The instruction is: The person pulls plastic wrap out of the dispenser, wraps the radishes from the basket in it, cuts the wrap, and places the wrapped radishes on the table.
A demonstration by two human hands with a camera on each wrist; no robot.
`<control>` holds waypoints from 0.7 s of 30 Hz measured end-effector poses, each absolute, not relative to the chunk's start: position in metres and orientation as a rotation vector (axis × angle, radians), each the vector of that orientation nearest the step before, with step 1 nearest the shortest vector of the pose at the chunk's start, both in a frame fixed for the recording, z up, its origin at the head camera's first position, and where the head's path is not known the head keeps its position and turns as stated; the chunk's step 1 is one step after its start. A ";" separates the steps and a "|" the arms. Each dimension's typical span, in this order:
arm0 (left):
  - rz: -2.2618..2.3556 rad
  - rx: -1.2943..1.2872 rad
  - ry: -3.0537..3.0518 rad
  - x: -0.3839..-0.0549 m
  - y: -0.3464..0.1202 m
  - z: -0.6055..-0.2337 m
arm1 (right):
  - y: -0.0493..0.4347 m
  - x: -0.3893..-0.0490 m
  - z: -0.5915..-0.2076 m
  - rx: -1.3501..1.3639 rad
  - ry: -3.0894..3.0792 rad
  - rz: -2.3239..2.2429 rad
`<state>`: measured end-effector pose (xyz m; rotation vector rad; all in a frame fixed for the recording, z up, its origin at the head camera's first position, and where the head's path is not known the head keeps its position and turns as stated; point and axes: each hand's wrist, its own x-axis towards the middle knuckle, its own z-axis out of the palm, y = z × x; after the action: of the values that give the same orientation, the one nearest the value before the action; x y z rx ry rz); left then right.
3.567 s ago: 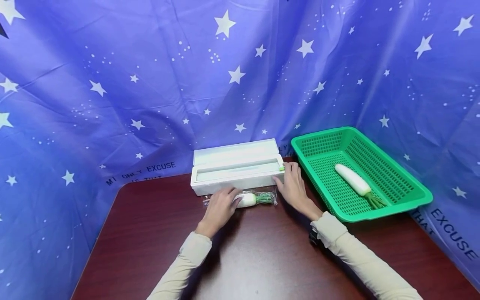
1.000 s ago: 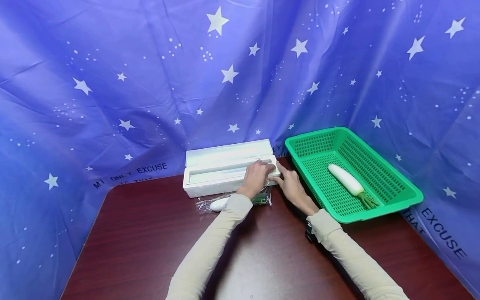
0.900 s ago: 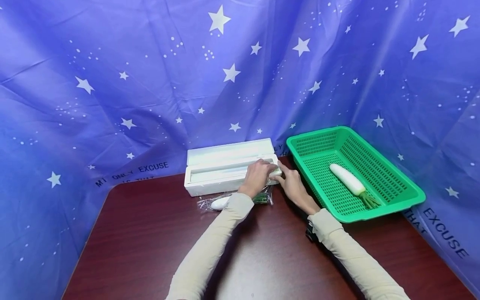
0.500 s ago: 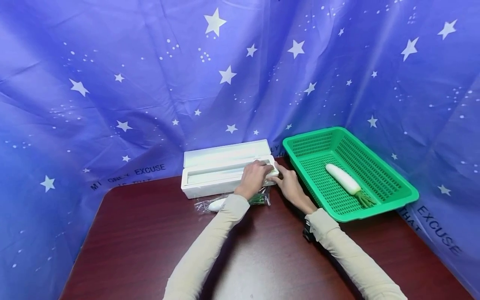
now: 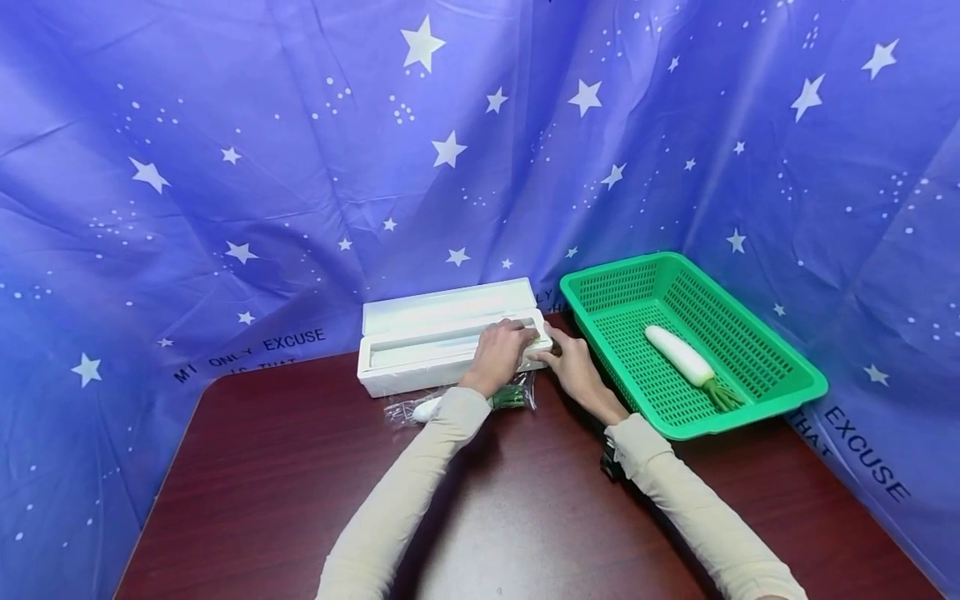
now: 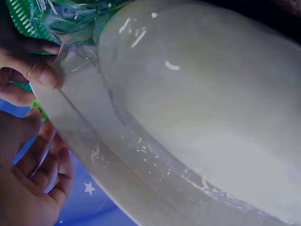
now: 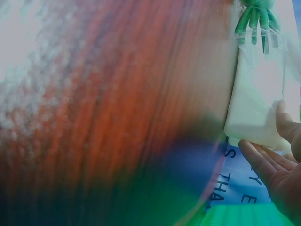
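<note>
A long white foam box (image 5: 412,377) stands at the table's back with its lid raised behind it. My right hand (image 5: 576,368) grips its right end, thumb on the front wall and fingers round the end, as the right wrist view shows. My left hand (image 5: 495,357) reaches over the front wall to that same end. In the left wrist view its thumb and forefinger pinch at a small bright-green piece (image 6: 39,111) by the box's corner. Under the left forearm, a white radish (image 5: 426,409) with green stems lies in a clear plastic bag (image 5: 397,412), partly hidden by the sleeve.
On the right a green perforated basket (image 5: 806,387) holds an unwrapped white radish (image 5: 681,353) with green stems. Both rest on the dark red-brown table (image 5: 285,483). A blue star-patterned curtain (image 5: 300,167) hangs close behind the box.
My left hand has left the bagged radish and moved right, to the box's right end. Over the last second both hands stay there; the head view shifts slightly.
</note>
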<state>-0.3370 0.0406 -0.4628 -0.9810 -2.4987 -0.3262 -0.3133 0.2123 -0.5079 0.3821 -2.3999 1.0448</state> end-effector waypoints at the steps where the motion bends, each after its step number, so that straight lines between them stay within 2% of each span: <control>1: -0.328 -0.982 -2.496 -0.337 0.040 -0.463 | 0.212 -0.314 -0.508 0.385 -2.398 1.047; 21: -0.428 -1.029 -2.439 -0.336 0.035 -0.467 | 0.213 -0.313 -0.509 0.395 -2.397 1.020</control>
<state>-0.3356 0.0349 -0.4666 -1.0293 -2.4386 -0.4282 -0.3134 0.2131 -0.5093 0.3954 -2.3966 1.0200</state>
